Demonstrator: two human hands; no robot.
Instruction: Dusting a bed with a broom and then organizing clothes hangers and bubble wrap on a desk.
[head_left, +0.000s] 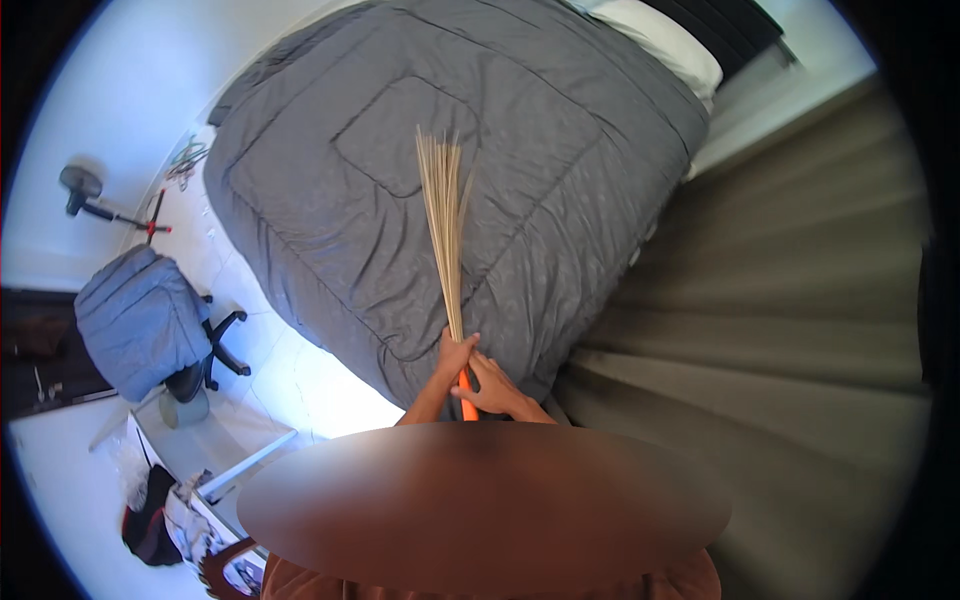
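A stick broom (442, 225) of thin pale ribs extends out in front of me over the bed, its loose tips spread a little at the far end. My left hand (455, 356) is wrapped around the lower part of the bundle, just above the handle. Closer to my body, my right hand (491, 386) holds the orange handle (469, 409), its thumb lying across it. Beneath the broom is a grey quilted comforter (555, 247), wrinkled near me. Whether the bristles touch the comforter I cannot tell. A blurred oval hides the handle's lower end.
A long grey-brown curtain (765, 300) hangs right of the bed. White pillow (660, 41) and dark headboard (724, 34) are at the far right. Leftward stand a fan (81, 180), a wheeled chair (225, 349) draped with grey-blue bedding (142, 322), and a white-edged desk (247, 457).
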